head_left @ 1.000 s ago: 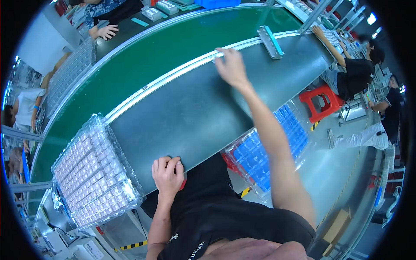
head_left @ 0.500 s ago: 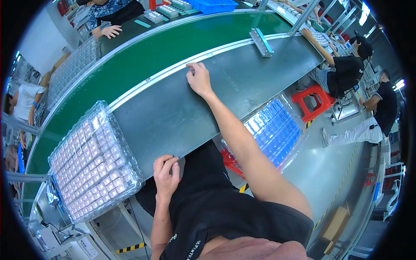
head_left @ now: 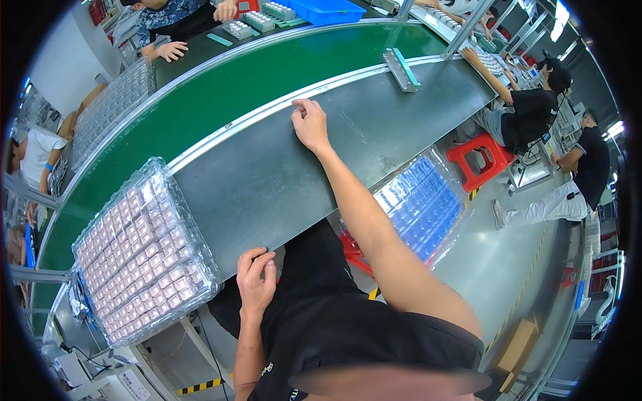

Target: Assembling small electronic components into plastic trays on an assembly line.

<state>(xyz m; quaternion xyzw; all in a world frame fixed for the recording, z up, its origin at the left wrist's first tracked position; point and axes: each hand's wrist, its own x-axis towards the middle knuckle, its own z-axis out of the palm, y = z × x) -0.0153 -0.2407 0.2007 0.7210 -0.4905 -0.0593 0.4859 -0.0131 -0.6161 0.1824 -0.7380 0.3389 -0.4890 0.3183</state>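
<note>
My right hand rests at the far side of the grey worktop, next to the metal rail along the green conveyor belt. Its fingers are loosely bent and apart, and I see nothing in them. At the worktop's near edge is my left hand, fingers half bent with the thumb apart, also holding nothing visible. To its left, a clear plastic tray carries rows of small pale pink square pieces. A metal channel-shaped piece with a green strip lies farther right on the worktop.
The green belt curves past the worktop. Beside my right arm, blue-looking clear trays sit low, above something red. A red stool stands at right near a seated person. Across the belt are another person's hand and a blue bin.
A second hand of the person across the belt has come into sight near the white parts. My hands stay in nearly the same places; the whole view has shifted slightly.
</note>
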